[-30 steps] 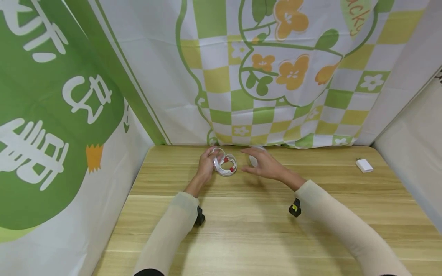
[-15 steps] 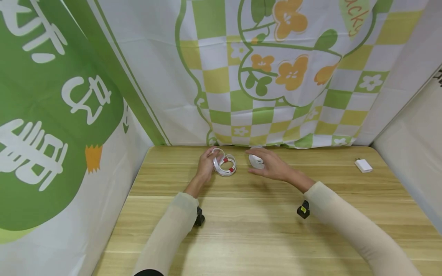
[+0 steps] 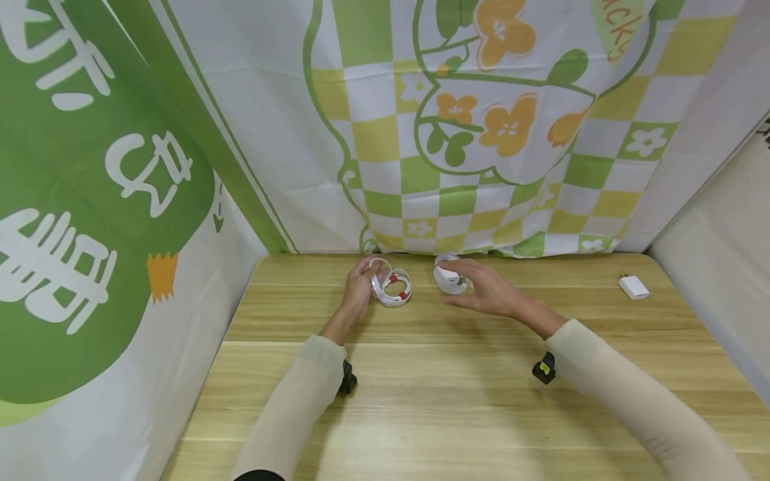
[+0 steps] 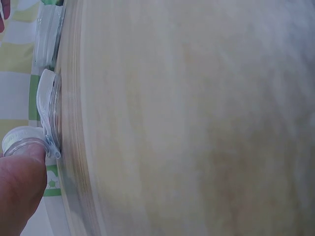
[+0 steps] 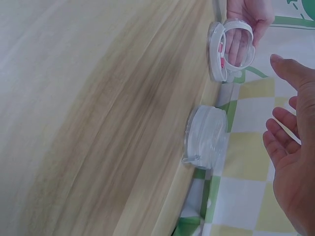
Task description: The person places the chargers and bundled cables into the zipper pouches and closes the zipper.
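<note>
My left hand (image 3: pixel 357 287) grips the raised, white-rimmed lid (image 4: pixel 22 132) of a clear round case (image 3: pixel 395 305) at the table's back edge. Inside the opened case lies a coiled white cable (image 3: pixel 388 287) with red ties. My right hand (image 3: pixel 493 292) is held with thumb and fingers spread beside a second clear round case (image 5: pixel 209 140), which rests flat on the table. A white block-shaped item (image 3: pixel 446 274) shows in that case, partly covered by my fingers in the head view. In the right wrist view a gap separates the hand (image 5: pixel 300 147) from this case.
A white plug-in charger (image 3: pixel 633 288) lies on the right side of the wooden table (image 3: pixel 415 401), prongs pointing away. Printed green and white cloth (image 3: pixel 385 153) hangs right behind the table's back edge, with more cloth along the left side.
My right hand has drawn back to the right, leaving more of the second round case in sight. My left hand and the lid it holds stay in place.
</note>
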Demonstrator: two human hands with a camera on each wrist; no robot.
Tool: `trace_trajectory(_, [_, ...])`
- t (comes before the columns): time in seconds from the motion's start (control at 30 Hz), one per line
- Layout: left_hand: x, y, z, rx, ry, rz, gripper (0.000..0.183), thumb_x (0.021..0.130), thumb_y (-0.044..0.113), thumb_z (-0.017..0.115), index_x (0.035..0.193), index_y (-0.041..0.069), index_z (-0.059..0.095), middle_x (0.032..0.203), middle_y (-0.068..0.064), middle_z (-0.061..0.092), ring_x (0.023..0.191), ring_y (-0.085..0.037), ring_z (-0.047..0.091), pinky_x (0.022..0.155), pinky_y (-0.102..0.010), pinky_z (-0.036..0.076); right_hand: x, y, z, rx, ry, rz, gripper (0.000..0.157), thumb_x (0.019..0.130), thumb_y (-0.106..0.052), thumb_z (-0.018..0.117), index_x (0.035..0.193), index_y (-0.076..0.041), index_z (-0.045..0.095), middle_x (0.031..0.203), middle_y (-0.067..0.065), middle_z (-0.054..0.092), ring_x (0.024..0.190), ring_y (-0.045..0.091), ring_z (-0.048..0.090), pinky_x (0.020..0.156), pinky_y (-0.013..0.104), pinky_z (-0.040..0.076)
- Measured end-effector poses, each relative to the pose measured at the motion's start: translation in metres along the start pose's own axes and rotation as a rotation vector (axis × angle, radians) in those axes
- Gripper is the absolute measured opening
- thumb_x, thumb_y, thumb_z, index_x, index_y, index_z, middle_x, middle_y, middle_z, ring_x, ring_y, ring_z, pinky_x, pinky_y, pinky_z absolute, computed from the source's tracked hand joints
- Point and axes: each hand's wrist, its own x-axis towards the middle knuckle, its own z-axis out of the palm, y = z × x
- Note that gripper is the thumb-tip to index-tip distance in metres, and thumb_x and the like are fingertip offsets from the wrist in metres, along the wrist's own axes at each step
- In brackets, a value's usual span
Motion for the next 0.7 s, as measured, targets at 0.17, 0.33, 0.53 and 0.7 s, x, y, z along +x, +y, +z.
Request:
trace_trajectory(0.17, [-0.001, -0.001, 0.0, 0.025, -0.011, 0.023, 0.044, 0.113, 0.007, 0.044, 0.153, -0.011, 0.042, 0.155, -0.03, 0.047, 0.141, -0.045, 0.054, 0.117, -0.041, 0.048, -0.008, 0.003, -0.004, -0.001, 0.011, -0.016, 0.07, 0.083, -0.018, 0.092, 0.142, 0.005, 0.062, 0.14, 0.024, 0.065, 0.13, 0.046, 0.061, 0.108, 0.061, 0.051])
trace_trajectory(0.33, [-0.002, -0.002, -0.002, 0.01, -0.016, 0.055, 0.042, 0.112, 0.006, 0.045, 0.15, -0.012, 0.045, 0.15, -0.029, 0.05, 0.136, -0.041, 0.059, 0.112, -0.036, 0.052, -0.017, 0.009, -0.009, -0.006, 0.001, -0.002, 0.072, 0.081, -0.018, 0.093, 0.14, 0.007, 0.062, 0.141, 0.027, 0.064, 0.133, 0.047, 0.058, 0.111, 0.062, 0.048])
trace_trajectory(0.53, [0.0, -0.002, -0.002, -0.002, 0.008, 0.008, 0.044, 0.112, 0.005, 0.044, 0.153, -0.01, 0.043, 0.152, -0.03, 0.048, 0.14, -0.046, 0.054, 0.116, -0.041, 0.048, -0.026, 0.016, -0.016, -0.011, -0.015, 0.003, 0.075, 0.079, -0.019, 0.095, 0.142, 0.004, 0.061, 0.143, 0.026, 0.063, 0.133, 0.046, 0.059, 0.111, 0.061, 0.049])
trace_trajectory(0.7, [0.001, -0.002, -0.001, -0.018, 0.014, -0.005, 0.044, 0.112, 0.004, 0.046, 0.153, -0.012, 0.041, 0.154, -0.032, 0.045, 0.142, -0.049, 0.05, 0.118, -0.044, 0.045, -0.034, 0.021, -0.019, -0.027, -0.002, -0.019, 0.08, 0.075, -0.019, 0.098, 0.142, 0.003, 0.061, 0.141, 0.025, 0.065, 0.13, 0.046, 0.061, 0.107, 0.061, 0.051])
